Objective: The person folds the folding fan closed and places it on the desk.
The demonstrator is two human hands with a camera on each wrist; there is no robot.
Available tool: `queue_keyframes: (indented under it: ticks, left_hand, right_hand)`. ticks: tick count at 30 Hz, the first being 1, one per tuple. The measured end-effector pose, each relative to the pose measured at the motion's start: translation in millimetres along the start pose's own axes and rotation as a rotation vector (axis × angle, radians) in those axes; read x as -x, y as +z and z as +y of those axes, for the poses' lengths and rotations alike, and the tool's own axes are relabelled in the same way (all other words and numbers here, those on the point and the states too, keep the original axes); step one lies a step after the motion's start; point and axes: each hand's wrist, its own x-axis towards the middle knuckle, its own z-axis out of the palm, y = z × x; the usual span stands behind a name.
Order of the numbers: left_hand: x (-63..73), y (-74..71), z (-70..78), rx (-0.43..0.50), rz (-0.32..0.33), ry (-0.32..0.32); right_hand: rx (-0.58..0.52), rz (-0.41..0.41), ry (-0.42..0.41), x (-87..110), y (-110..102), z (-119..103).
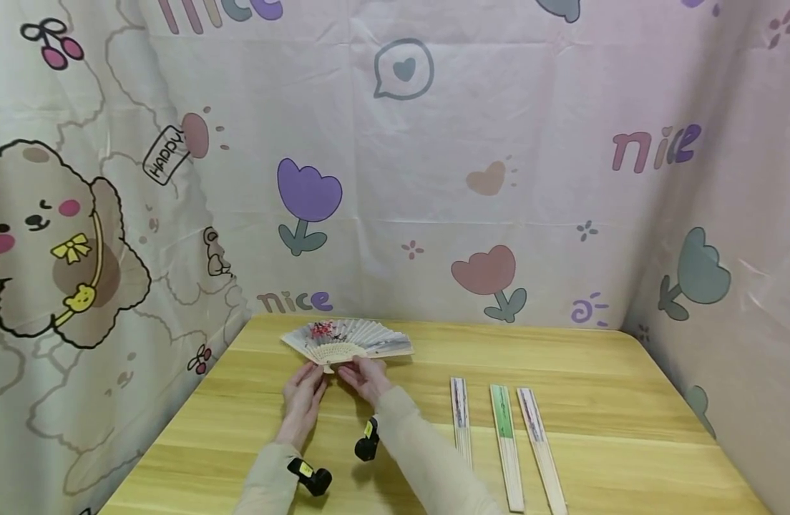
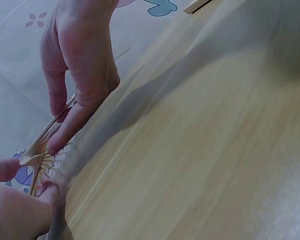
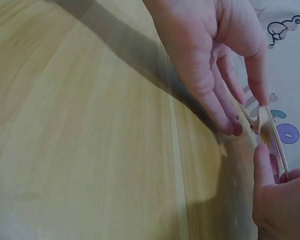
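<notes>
A spread folding fan (image 1: 350, 337), with pale ribs and a leaf printed with red blossoms, is held near the far left edge of the table. My left hand (image 1: 301, 397) pinches it close to the pivot on the left side. On the right, my right hand (image 1: 367, 379) grips the ribs near their base with thumb and fingers. In the left wrist view the fan's ribs (image 2: 44, 150) fan out between the fingertips of both hands. The right wrist view has the fan (image 3: 272, 137) nearly edge-on, much of it hidden by the fingers.
Three folded fans lie on the wooden table (image 1: 601, 400) to the right: one white and grey (image 1: 460, 415), one green (image 1: 506, 436), one with a purplish print (image 1: 540, 443). A printed curtain (image 1: 401, 179) hangs behind the table and along both sides.
</notes>
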Motion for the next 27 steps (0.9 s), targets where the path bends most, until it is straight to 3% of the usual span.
queue_keyframes:
  ticks: [7, 15, 21, 27]
  left_hand:
    - [-1.4, 0.7, 0.6, 0.028, -0.048, -0.009]
    - [1.1, 7.7, 2.8, 0.125, -0.094, 0.015]
    - [9.4, 21.0, 1.3, 0.126, -0.100, 0.036]
    - [18.8, 28.6, -2.1, 0.087, -0.174, 0.097]
  right_hand:
    - [0.032, -0.019, -0.034, 6.2, -2, -3]
    - [0.017, -0.056, -0.076, 15.2, -7, -12]
    - [0.021, -0.041, -0.122, 25.3, -10, -17]
    - [0.103, -0.046, -0.223, 35.5, -20, -19]
